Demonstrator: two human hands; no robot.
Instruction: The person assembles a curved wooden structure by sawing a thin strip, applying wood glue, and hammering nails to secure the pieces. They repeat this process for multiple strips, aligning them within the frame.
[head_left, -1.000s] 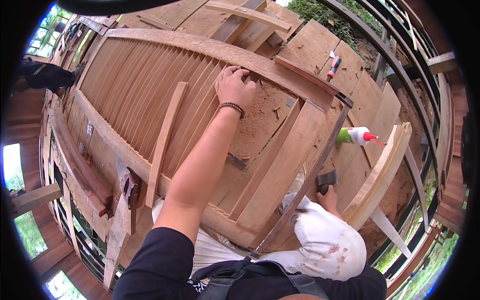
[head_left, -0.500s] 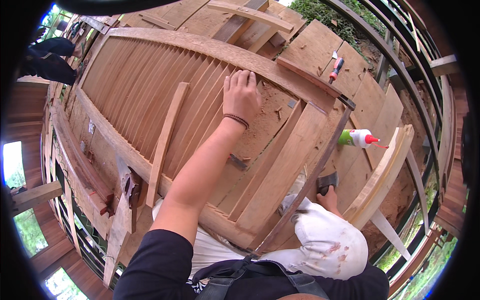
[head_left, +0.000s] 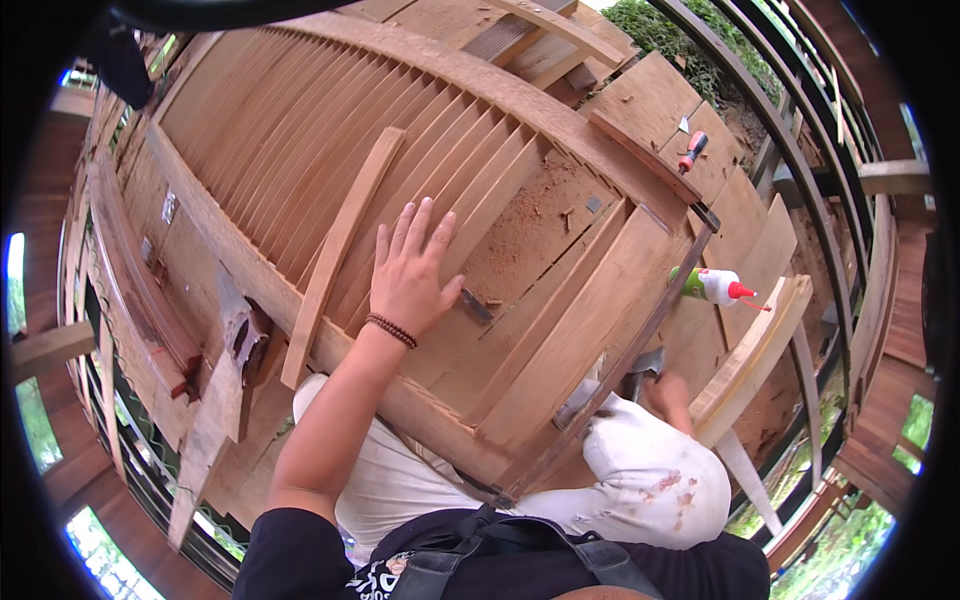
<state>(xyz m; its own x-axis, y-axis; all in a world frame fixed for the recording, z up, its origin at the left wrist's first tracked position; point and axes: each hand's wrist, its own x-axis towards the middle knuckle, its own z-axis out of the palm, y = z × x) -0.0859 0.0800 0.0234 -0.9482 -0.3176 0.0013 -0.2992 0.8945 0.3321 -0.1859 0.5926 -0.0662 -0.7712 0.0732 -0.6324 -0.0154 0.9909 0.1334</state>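
Note:
A wooden louvred frame (head_left: 430,58) lies across in front of me, with several thin slats (head_left: 330,125) set side by side in it. My left hand (head_left: 412,262), fingers spread and a bead bracelet at the wrist, is over the near part of the last slats, holding nothing. A loose wooden strip (head_left: 345,250) crosses the slats left of that hand. Low at the right, beside my knee, my right hand (head_left: 670,396) is closed on a hammer-like tool (head_left: 645,363); its grey metal head shows, but the handle is mostly hidden.
A long bar clamp (head_left: 612,385) spans the frame's right end. A glue bottle (head_left: 712,286) with a red tip lies beyond it, and a screwdriver (head_left: 692,150) farther back. A small metal blade (head_left: 477,306) and wood shavings lie inside the frame's opening. A curved timber (head_left: 755,350) is at right.
My left hand has drawn back from the far rail toward me and left, its fingers now spread. My right hand stays low with the tool, whose head has tilted. The view has shifted slightly.

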